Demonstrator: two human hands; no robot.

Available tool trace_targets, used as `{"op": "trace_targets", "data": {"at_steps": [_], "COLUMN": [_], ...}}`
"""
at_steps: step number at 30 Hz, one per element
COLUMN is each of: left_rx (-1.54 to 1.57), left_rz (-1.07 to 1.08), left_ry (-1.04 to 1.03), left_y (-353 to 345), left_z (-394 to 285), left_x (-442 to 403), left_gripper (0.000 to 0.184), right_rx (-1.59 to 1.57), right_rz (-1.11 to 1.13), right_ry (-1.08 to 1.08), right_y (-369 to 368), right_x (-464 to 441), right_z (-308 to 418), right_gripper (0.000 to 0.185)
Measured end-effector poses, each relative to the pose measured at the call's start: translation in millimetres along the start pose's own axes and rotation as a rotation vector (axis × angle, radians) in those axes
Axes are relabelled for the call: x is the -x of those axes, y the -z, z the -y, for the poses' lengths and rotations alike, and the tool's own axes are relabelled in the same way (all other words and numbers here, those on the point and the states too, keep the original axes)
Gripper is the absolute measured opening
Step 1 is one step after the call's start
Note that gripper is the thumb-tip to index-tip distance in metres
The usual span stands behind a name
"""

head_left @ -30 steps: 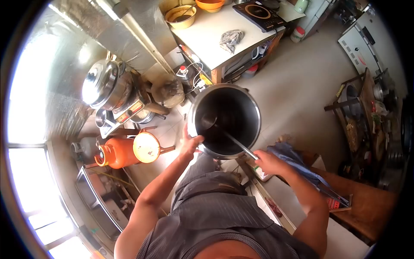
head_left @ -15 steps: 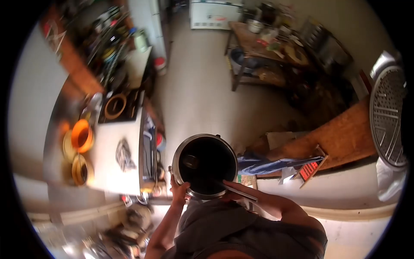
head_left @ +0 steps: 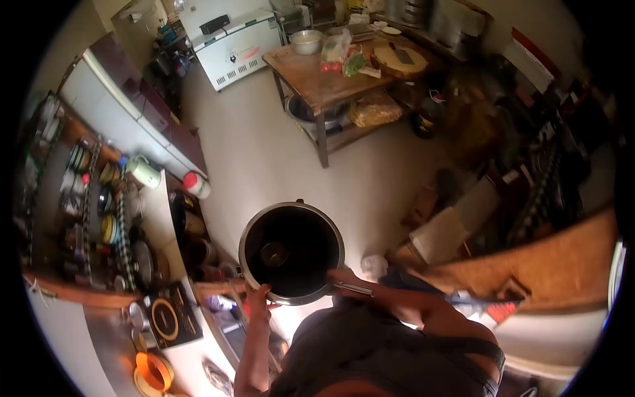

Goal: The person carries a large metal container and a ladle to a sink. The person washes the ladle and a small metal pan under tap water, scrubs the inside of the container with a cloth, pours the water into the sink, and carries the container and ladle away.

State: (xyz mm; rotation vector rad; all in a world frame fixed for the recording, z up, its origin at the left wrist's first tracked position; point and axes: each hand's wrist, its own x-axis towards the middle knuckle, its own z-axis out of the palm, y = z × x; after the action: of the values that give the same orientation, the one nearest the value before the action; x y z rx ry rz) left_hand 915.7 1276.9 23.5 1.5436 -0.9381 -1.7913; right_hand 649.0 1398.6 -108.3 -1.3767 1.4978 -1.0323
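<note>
A deep round metal pot [head_left: 334, 228] with a dark inside is held in front of my body, its opening facing up to me. My left hand [head_left: 259, 299] grips the near left side of the rim, thumb over the edge. At the right side of the rim is my right hand [head_left: 340, 276], closed around the rim and a thin metal handle [head_left: 357, 288] that sticks out to the right. Inside the pot lies a round ladle bowl [head_left: 273, 255], in line with that handle; the part between is lost in the dark.
Ahead stands a wooden table [head_left: 297, 73] with a bowl, vegetables and a cleaver on a chopping board. A white chest freezer [head_left: 238, 49] is behind it. On the left are shelves, an induction cooker [head_left: 169, 316] and an orange basin [head_left: 153, 372]. A wooden panel [head_left: 555, 255] juts in at right.
My view has turned to the right and moved forward, bringing the table and freezer closer. The counter with the cooker has slid down and back. Both hands keep hold of the pot.
</note>
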Motion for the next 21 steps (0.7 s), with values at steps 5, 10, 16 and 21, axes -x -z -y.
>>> {"op": "trace_targets", "data": {"at_steps": [5,10,16,21], "left_rx": [0.098,0.133,0.117,0.088], "left_rz": [-0.068,-0.083,0.042,0.107], "left_ry": [-0.008,-0.051,-0.094,-0.04], "left_y": [-41,-65,-80,-96], "left_z": [-82,-185,-304,-412], "left_x": [-110,-231,-420,-547], "left_gripper": [0.078,0.074,0.072,0.072], "right_rx": [-0.662,-0.641,-0.578,-0.441], "right_rz": [-0.202,-0.296,-0.34,-0.283], "right_ry": [-0.716,-0.809,-0.769,-0.568], "right_y": [76,126,159,188], "right_x": [-166,-333,-544,-677], "right_z": [68,110,98,107], "right_gripper": [0.027,0.029,0.021,0.017]}}
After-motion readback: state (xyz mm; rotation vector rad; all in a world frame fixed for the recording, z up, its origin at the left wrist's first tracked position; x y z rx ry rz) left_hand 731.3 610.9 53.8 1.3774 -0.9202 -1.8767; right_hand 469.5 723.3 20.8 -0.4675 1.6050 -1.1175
